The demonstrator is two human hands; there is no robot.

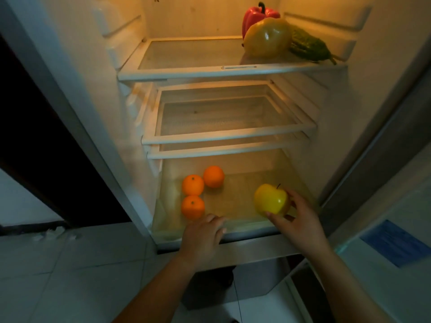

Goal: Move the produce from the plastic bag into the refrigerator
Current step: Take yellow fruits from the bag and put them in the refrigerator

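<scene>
Apple (270, 199), yellow, sat clamped in the right hand (300, 221) fingers just above the bottom drawer's (247, 227) right side; the left hand (205, 231) rested spread, empty, on its rim near three oranges (193, 207).

Apple (270, 201): glossy yellow, dark stem. Three oranges (193, 184), bright orange, two showing small dark stem dots. Top shelf (186, 73): red bell pepper (253, 16) with dark stem; yellow-green pear (267, 40) with a glossy highlight; dark green bumpy cucumber (309, 46). Refrigerator interior (198, 17) white, washed warm amber by its light; shelf frames off-white, panes clear. Door (396, 229) pale, bearing a blue label (394, 242). Floor (70, 276): pale grey tiles, thin dark seams.
</scene>
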